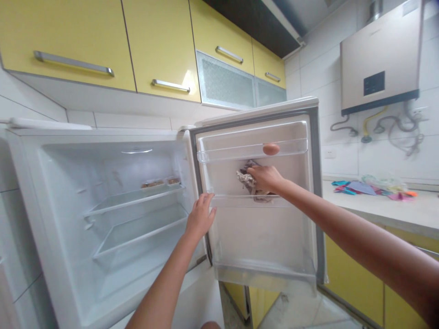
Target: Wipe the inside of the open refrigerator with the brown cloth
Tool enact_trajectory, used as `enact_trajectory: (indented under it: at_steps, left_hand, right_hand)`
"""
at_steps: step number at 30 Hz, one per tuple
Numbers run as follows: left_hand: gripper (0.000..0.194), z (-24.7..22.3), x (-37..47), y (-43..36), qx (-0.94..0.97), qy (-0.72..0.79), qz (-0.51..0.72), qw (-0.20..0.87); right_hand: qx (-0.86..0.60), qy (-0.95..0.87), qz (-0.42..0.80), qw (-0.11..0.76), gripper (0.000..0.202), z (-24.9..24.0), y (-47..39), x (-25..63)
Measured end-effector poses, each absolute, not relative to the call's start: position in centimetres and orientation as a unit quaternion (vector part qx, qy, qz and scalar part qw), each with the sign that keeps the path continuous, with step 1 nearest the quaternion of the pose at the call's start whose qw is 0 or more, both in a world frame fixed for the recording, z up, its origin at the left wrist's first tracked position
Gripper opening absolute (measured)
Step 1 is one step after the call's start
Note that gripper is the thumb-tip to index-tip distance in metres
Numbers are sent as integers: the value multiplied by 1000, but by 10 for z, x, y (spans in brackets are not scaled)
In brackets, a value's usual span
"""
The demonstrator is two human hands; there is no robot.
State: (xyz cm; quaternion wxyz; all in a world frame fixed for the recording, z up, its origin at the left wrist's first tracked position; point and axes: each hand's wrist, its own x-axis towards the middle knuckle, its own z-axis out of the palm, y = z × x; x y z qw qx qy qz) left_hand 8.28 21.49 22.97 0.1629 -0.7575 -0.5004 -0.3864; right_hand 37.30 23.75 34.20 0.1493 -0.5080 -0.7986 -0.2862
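Observation:
A crumpled grey-brown rag [247, 179] is bunched in my right hand [265, 178], whose fingers are closed on it. The rag lies against the inner panel of the open fridge door [260, 237], just above the clear middle door shelf [233, 201]. My left hand [201, 214] is at the hinge side of the door, fingertips touching the left end of that shelf, thumb held apart. Above my right hand, a brown egg [271, 149] rests in the upper door shelf [233, 151].
Inside the fridge, small packs of food [153, 183] sit at the back of the upper glass shelf [120, 203]. Colourful cloths and plastic bags [363, 187] lie on the counter [418, 212] at right. Yellow cabinets [157, 41] hang overhead; a water heater [380, 59] is on the wall.

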Motion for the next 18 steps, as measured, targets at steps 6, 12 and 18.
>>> enact_trajectory:
  at_steps: [6,12,18]
  left_hand:
    - [44,230,86,215,-759,-495,-390,167]
    - [43,228,87,219,-754,-488,-404,170]
    - [44,228,92,224,-754,-482,-413,168]
  right_hand:
    - [-625,-719,-238,190,28,338,223,408]
    - [-711,-606,-164,317,38,321,223,445]
    - [-696,-574,-73,425,46,320,250,430]
